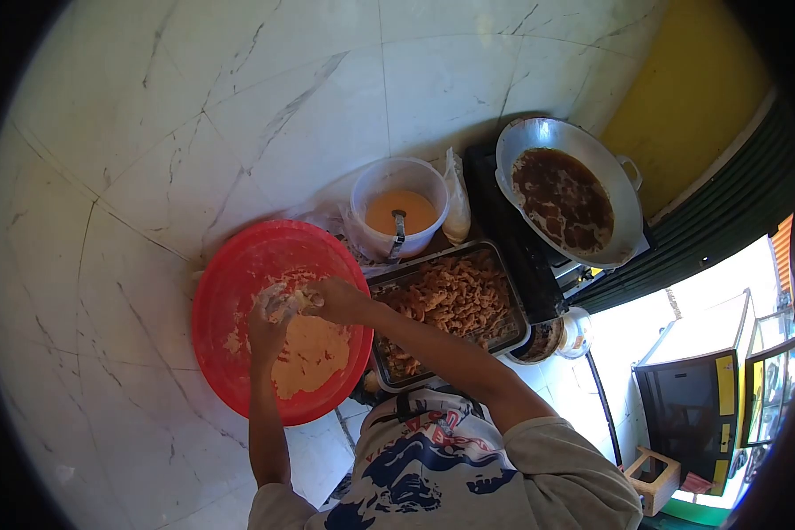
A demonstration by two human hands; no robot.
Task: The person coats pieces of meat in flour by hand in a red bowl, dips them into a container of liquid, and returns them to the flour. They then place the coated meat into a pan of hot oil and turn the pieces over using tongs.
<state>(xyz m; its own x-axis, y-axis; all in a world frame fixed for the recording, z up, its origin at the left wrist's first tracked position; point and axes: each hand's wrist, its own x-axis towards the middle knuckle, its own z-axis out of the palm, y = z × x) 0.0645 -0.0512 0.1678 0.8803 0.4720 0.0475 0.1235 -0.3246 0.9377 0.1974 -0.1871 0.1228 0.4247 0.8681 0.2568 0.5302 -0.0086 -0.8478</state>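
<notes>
Both hands are close together above a large red basin (216,291), which holds pale orange-tinted flour (314,353). My left hand (269,320) and my right hand (331,300) are curled towards each other, their fingers dusted with flour. Between the fingertips is something pale and flour-coated, too small and blurred to name. Beside the basin, under my right forearm, lies a rectangular metal tray (512,291) heaped with brown fried strips (459,296); the forearm hides part of it.
Against the tiled wall stands a clear plastic bucket (362,190) of orange batter with a ladle (398,231) in it. A plastic bag (457,199) leans beside it. On the stove (486,190) sits a wok (623,208) of dark bubbling oil. A jar (577,331) stands near the tray.
</notes>
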